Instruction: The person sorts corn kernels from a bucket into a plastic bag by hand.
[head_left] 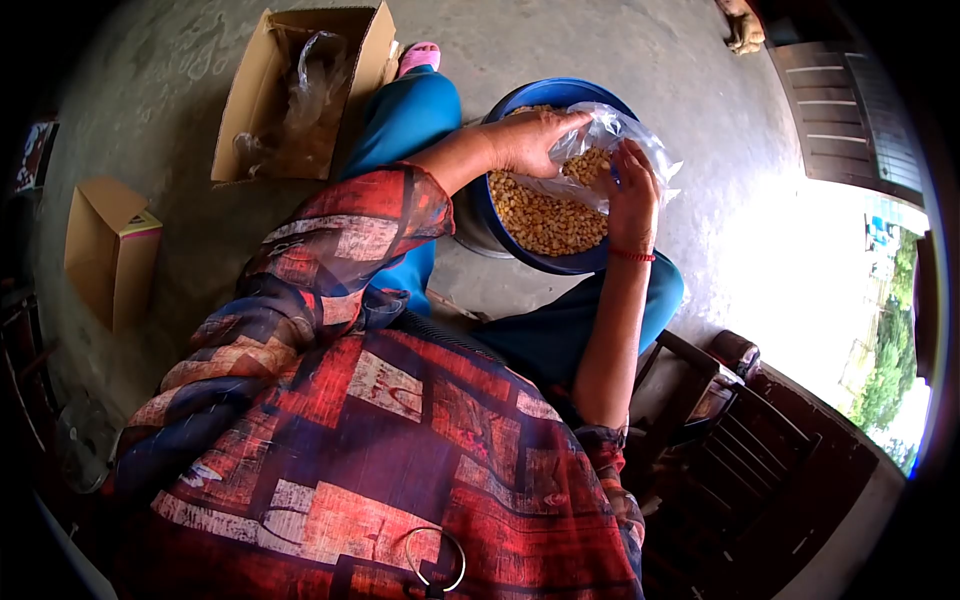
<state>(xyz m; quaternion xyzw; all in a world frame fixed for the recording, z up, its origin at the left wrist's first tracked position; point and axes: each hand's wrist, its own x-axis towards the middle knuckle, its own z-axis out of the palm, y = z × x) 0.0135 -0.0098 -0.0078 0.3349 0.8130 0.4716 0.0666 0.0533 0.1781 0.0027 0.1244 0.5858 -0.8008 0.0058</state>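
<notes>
A clear plastic bag (625,128) with some golden-brown kernels (588,166) in it lies tilted over a blue basin (486,222). My left hand (530,142) is closed on the bag's left side, thumb stretched along its upper edge. At the bag's right side is my right hand (632,195), its fingers bent and pressed to the plastic beside the kernels. Whether kernels are also between those fingers is hidden. Many more loose kernels (548,215), like corn or nuts, fill the basin below both hands.
An open cardboard box (243,125) with crumpled clear bags (312,85) stands at upper left. A smaller carton (100,250) is farther left. My bent legs (405,110) flank the basin. Dark wooden furniture (740,430) stands at lower right, near a bright doorway. An animal's paw (745,35) shows at top right.
</notes>
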